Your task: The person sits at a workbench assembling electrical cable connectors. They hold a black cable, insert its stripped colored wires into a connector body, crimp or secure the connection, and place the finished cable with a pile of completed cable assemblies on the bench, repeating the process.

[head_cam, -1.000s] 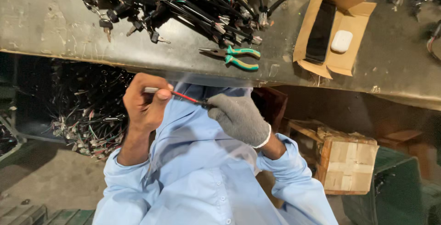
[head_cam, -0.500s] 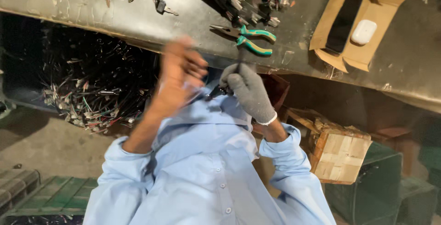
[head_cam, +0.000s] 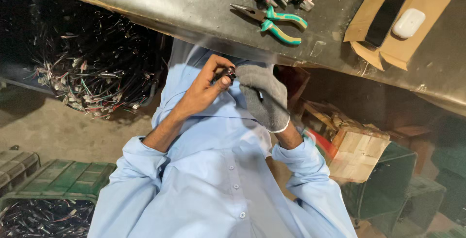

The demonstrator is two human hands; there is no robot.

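Hands: your bare left hand (head_cam: 206, 90) and gloved right hand (head_cam: 262, 94) pinch one small dark connector (head_cam: 228, 74) between them, pliers (head_cam: 272, 20) lying just beyond.

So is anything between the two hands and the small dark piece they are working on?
Nothing visible. The bare left hand and the gloved right hand both pinch the small dark piece directly, just below the bench edge. The pliers lie apart on the bench.

Green-handled pliers (head_cam: 276, 22) lie on the workbench (head_cam: 145, 0) at top centre; a cardboard box (head_cam: 388, 43) upper right; tangled wires (head_cam: 92, 82) at left.
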